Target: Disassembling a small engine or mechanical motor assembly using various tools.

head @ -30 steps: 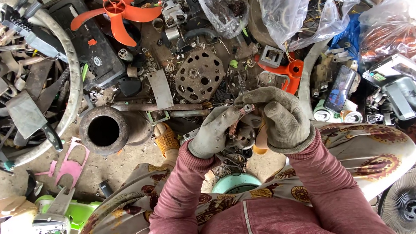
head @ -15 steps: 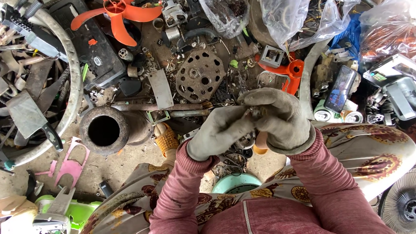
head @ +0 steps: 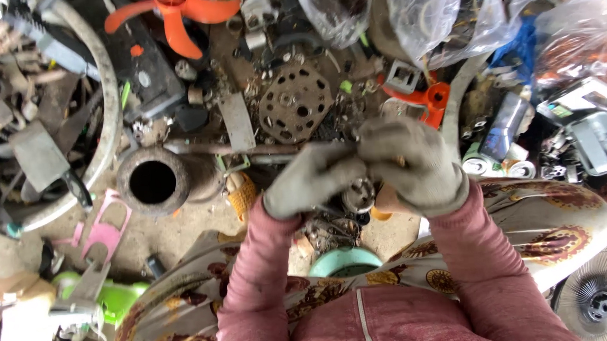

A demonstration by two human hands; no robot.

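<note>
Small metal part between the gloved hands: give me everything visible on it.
The small metal part is a round, silvery-grey piece, grimy, with dark recesses on its face; finer detail is blurred. It sits between both gloved hands above the scrap pile: the left hand grips it from the side, the right hand covers its upper edge. Much of it is hidden.

1. Both hands wear grey gloves and meet in front of the chest.
2. The left hand (head: 314,180) curls inward, fingers bent, its grip closed toward the right.
3. The right hand (head: 410,161) sits slightly higher, fingers curled, touching the left.
4. Both forearms, in pink sleeves, angle up and inward from the body.
</note>
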